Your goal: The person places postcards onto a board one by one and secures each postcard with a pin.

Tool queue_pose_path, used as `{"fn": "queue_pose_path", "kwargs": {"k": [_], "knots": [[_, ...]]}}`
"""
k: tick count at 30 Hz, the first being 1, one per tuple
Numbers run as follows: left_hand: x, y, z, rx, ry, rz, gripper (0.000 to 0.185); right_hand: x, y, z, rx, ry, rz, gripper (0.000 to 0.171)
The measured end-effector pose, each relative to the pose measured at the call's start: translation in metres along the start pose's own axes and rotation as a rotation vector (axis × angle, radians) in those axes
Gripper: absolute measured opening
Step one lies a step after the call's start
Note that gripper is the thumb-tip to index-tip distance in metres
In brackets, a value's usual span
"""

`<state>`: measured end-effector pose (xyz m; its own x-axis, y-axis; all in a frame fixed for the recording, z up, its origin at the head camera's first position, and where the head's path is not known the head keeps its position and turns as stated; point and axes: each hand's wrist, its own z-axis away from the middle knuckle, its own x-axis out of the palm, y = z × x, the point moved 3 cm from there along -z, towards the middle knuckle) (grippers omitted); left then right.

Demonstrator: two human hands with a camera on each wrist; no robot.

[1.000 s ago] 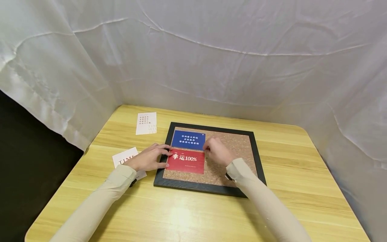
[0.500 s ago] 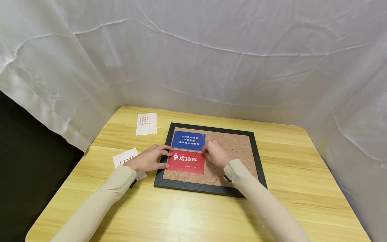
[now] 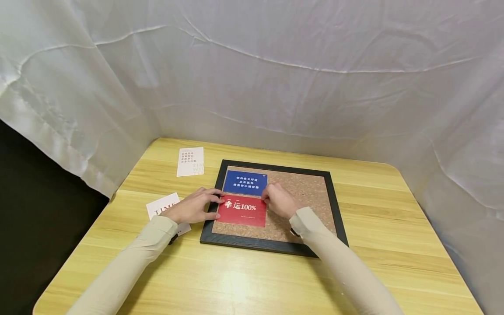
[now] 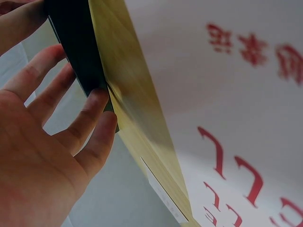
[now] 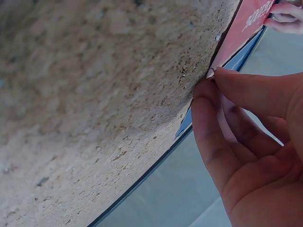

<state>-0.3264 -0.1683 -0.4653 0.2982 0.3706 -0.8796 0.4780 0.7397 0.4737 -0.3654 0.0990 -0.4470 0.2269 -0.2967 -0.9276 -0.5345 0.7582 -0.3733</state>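
Note:
A black-framed cork board [image 3: 303,188] lies on the table, with a blue card [image 3: 246,182] on its upper left and a red card [image 3: 242,211] just below. My left hand [image 3: 193,205] spreads over the frame's left side, its fingertips touching the red card's left edge; in the left wrist view the fingers [image 4: 92,106] look fairly straight against the black frame. My right hand [image 3: 281,200] is at the red card's upper right corner. There, thumb and forefinger pinch a small white pin [image 5: 210,73], mostly hidden by the fingertips.
A white card with red print [image 3: 190,161] lies at the back left of the table. Another white card [image 3: 163,203] marked TIME lies under the left forearm and wrist, partly covered. Pale curtains [image 3: 252,78] hang behind the table.
My right hand has slid a little to the left and down, from beside the cards onto the red card's upper right corner. The left hand has stayed in place.

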Motion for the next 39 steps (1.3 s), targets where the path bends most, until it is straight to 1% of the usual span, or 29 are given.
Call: {"fn": "queue_pose_path", "kwargs": {"k": [4, 14, 19, 24, 28, 35, 39], "knots": [[-0.0011, 0.0011, 0.0008, -0.007, -0.002, 0.006, 0.050, -0.0001, -0.0016, -0.0002, 0.002, -0.005, 0.016, 0.026], [-0.0006, 0.0017, 0.0011, 0.000, -0.001, 0.009, 0.050, -0.0008, -0.0059, -0.0010, -0.014, 0.004, 0.028, 0.030], [-0.0007, 0.0023, 0.0010, -0.003, -0.002, 0.011, 0.049, 0.0004, -0.0056, -0.0026, 0.019, -0.022, 0.030, 0.033], [-0.0006, 0.0023, 0.0009, -0.003, -0.004, 0.010, 0.049, 0.0022, -0.0058, -0.0029, 0.063, -0.056, 0.026, 0.029], [-0.0005, 0.0023, 0.0005, -0.003, -0.005, 0.004, 0.049, 0.0039, -0.0064, -0.0033, 0.083, -0.062, 0.032, 0.026], [0.0003, 0.0020, -0.0001, 0.000, -0.006, 0.000, 0.049, 0.0061, -0.0075, -0.0044, 0.116, -0.072, 0.048, 0.031], [-0.0001, 0.0028, 0.0000, 0.005, -0.007, 0.001, 0.049, 0.0064, -0.0090, -0.0042, 0.122, -0.077, 0.057, 0.029]]}}
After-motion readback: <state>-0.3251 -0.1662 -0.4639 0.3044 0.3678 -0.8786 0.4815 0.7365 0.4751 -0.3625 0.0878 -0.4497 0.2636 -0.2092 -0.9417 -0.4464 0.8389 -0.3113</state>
